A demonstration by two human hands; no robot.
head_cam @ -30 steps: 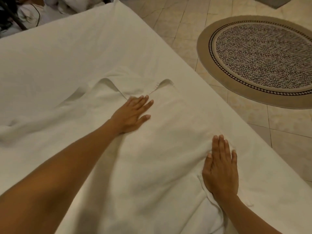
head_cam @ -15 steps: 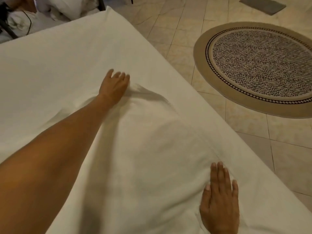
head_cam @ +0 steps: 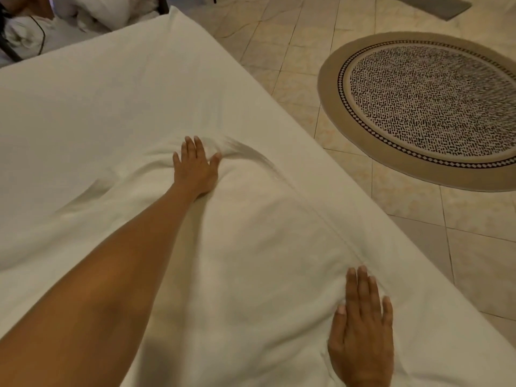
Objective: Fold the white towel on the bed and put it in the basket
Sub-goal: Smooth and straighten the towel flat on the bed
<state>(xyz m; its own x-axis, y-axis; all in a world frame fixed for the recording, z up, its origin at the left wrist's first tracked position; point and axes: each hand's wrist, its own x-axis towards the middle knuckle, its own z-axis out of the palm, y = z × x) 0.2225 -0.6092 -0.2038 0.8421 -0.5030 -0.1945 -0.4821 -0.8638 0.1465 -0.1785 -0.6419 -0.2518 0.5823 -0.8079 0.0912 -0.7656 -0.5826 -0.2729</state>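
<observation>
While both palms lie flat, head view shows the white towel (head_cam: 251, 261) spread on the bed (head_cam: 97, 107), near its right edge. Left hand (head_cam: 195, 166), fingers spread and straight, presses the towel's far end where cloth bunches into ridges. Right hand (head_cam: 360, 331), fingers straight and together, presses the near right corner. Step looks like smoothing before or between folds; folding seems unfinished. Next move likely needs pinching an edge or corner and carrying it across evenly. No basket in view. Round patterned rug (head_cam: 424, 107) lies on the tiled floor (head_cam: 279, 51).
</observation>
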